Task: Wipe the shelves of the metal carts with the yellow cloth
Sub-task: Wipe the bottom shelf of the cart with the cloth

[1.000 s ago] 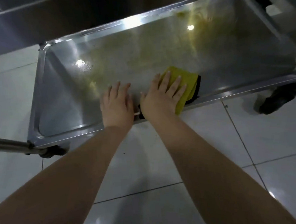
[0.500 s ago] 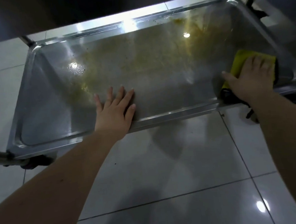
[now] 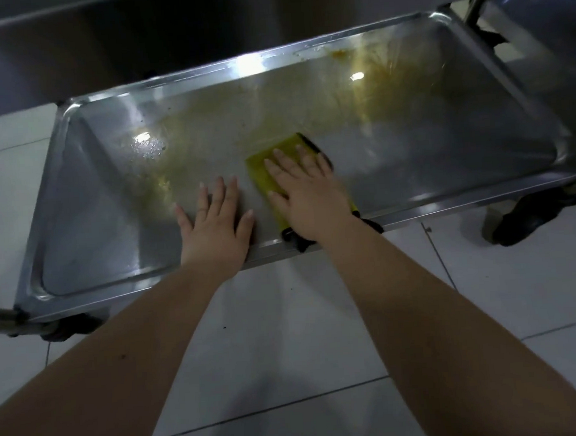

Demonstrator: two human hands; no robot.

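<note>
The low steel shelf point(image 3: 427, 148) of a metal cart lies below me, smeared with yellowish streaks toward its back and right. The yellow cloth point(image 3: 263, 172), black-edged, lies flat near the shelf's front middle. My right hand point(image 3: 307, 196) presses on it with straight, spread fingers and covers most of it. My left hand point(image 3: 217, 222) rests flat on the bare shelf just left of the cloth, fingers spread, its heel at the front rim.
White floor tiles point(image 3: 287, 335) lie in front of the cart. Black casters sit at the front left corner point(image 3: 67, 327) and the right point(image 3: 529, 216). A darker steel surface point(image 3: 100, 44) runs behind the shelf. A wet patch point(image 3: 149, 145) glistens left of centre.
My right hand has slid the cloth from the shelf's right end back toward the middle, beside my left hand. The left hand has stayed planted near the front rim.
</note>
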